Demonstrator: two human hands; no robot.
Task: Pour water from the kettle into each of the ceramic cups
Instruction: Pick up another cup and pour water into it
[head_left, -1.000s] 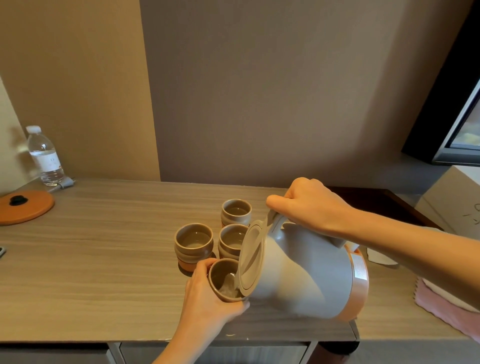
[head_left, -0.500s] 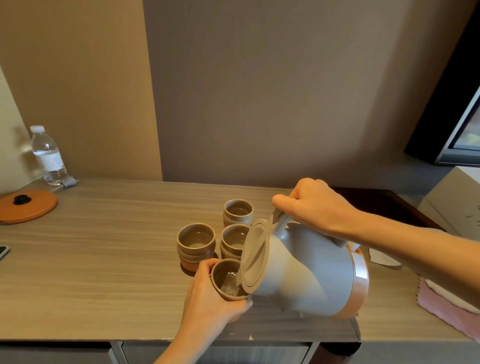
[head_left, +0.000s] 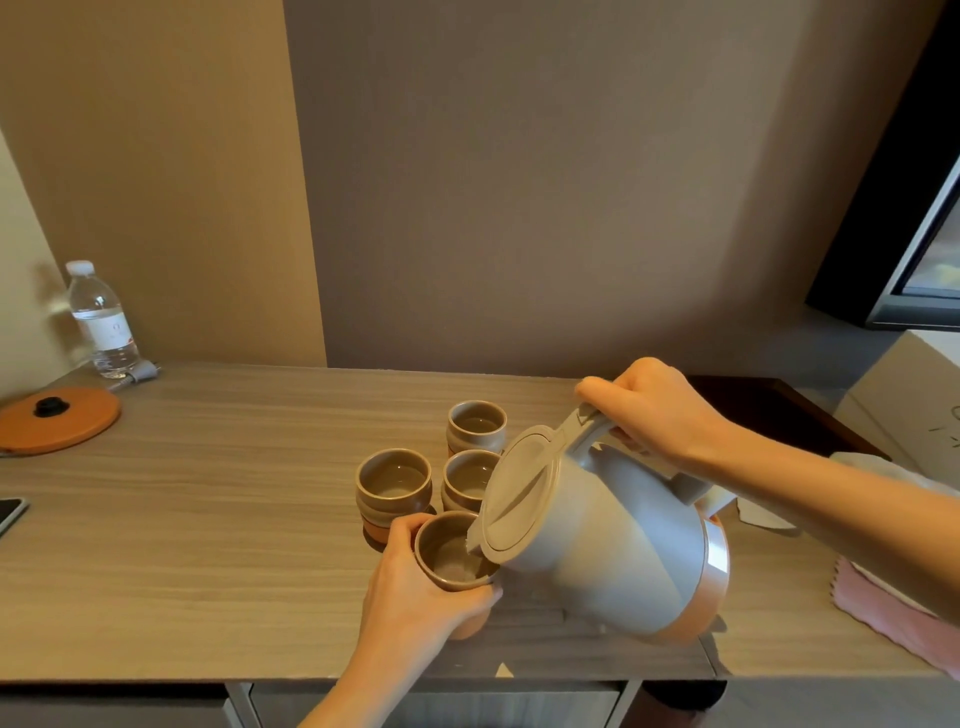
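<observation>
Over the counter, right hand grips tilted kettle; left hand clasps cup; bottle label unreadable.

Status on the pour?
Right hand grips kettle, tilted over near cup. Left hand steadies that cup. Three cups behind look filled. Nothing blocking.

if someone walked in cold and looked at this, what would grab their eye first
First the grey kettle, tipped hard over at centre right by the right hand on its handle, spout down in the cup that the left hand grips near the counter's front edge. Next, three more cups clustered just behind it. Far left, an orange round base and a water bottle stand by the wall.
</observation>
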